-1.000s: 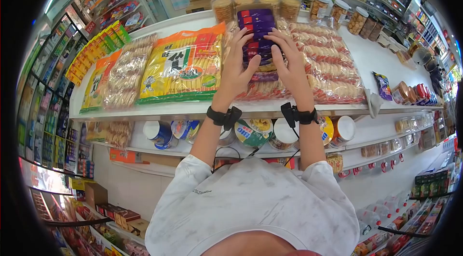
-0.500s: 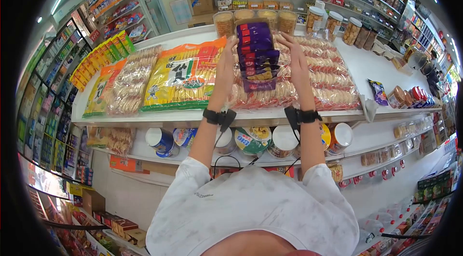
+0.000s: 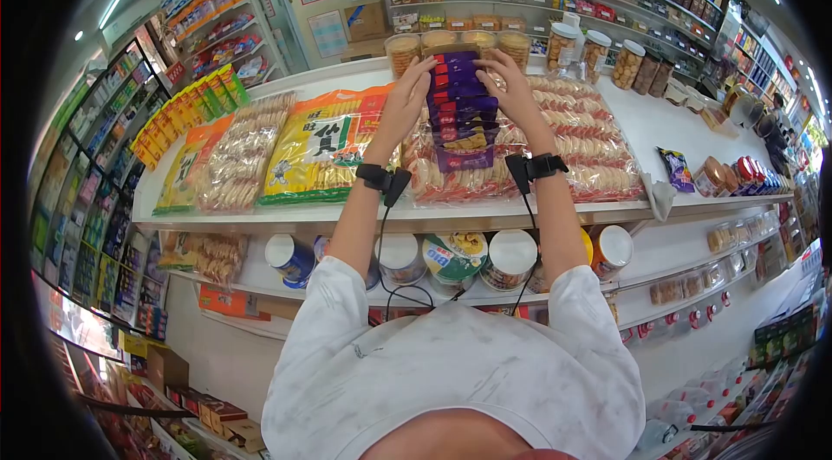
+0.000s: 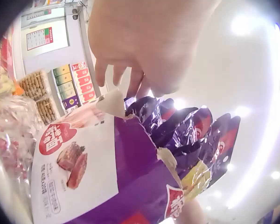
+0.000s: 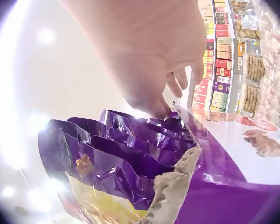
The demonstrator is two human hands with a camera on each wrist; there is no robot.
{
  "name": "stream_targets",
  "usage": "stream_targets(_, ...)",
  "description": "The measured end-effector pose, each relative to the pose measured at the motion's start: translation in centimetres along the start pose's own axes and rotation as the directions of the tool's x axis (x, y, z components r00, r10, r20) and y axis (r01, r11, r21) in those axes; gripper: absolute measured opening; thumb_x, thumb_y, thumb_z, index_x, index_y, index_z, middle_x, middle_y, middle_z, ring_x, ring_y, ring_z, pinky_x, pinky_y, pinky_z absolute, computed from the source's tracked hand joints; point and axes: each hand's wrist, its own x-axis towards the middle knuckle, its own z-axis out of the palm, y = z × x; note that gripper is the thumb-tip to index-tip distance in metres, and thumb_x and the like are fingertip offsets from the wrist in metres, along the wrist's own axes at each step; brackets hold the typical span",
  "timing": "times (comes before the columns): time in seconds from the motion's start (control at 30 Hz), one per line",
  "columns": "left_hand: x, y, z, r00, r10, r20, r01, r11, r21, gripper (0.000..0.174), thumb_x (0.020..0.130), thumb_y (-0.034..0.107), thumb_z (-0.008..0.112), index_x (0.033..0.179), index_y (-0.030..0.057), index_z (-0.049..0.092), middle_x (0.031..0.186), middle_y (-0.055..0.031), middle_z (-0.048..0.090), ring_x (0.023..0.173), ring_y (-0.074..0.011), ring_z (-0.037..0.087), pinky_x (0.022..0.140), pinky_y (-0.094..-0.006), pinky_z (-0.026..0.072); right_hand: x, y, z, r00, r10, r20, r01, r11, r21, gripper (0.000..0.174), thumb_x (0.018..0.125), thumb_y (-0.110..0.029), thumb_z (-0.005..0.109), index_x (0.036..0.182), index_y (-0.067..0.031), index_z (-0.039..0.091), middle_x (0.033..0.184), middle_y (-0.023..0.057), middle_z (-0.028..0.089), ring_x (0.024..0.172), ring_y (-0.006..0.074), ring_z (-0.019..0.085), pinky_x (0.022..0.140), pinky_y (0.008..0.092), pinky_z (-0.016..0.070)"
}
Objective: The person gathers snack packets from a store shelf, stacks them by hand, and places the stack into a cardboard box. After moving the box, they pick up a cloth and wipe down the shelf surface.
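A row of overlapping purple packets [image 3: 464, 118] stands in a torn-edged purple and white box, its printed side [image 4: 74, 163] facing the left wrist camera. My left hand [image 3: 406, 105] is at the row's left, fingertips at the far packets, fingers slightly bent. On the other side, my right hand [image 3: 518, 98] has its fingers bent loosely over the far right edge. Both wrist views show the hands, left [image 4: 144, 42] and right [image 5: 144, 51], reaching over the far end of the packets [image 4: 191, 130] [image 5: 126, 144]. The fingertips' exact contact is partly hidden.
Large clear bags of round crackers [image 3: 585, 135] lie under and beside the box, with a yellow bag [image 3: 325, 148] to the left. Lidded tubs [image 3: 403, 53] stand behind the box, jars [image 3: 628, 64] at the back right. More tubs [image 3: 511, 252] sit on the shelf below.
From above the packets, my hands moved apart to both sides, then came inward again to the far end. The packets show more plainly now, and the head view has shifted slightly.
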Motion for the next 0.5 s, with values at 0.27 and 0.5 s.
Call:
stream_targets(0.27, 0.6, 0.8, -0.9, 0.993, -0.110, 0.040, 0.111, 0.993, -0.027, 0.040, 0.106, 0.034, 0.057, 0.130, 0.0059, 0.070, 0.150, -0.0225, 0.054, 0.148, -0.0356, 0.042, 0.118, -0.0442, 0.0355, 0.4, -0.6, -0.8, 0.997, -0.070, 0.040, 0.071, 0.997, -0.028, 0.025, 0.100, -0.028, 0.067, 0.115, -0.0070, 0.069, 0.149, 0.0207, 0.052, 0.138, 0.0400, 0.049, 0.114, 0.0470, 0.0405)
stream_targets(0.5, 0.5, 0.3, -0.9, 1.000, -0.005, -0.005, 0.005, 0.999, 0.043, 0.027, 0.100, 0.026, 0.066, 0.114, 0.0057, 0.077, 0.134, -0.0253, 0.065, 0.132, -0.0358, 0.059, 0.108, -0.0425, 0.0459, 0.1, -1.1, -1.4, 0.995, -0.064, 0.075, 0.055, 0.991, 0.118, 0.026, 0.100, -0.026, 0.069, 0.103, -0.0011, 0.068, 0.147, 0.0186, 0.054, 0.136, 0.0375, 0.052, 0.112, 0.0448, 0.0416)
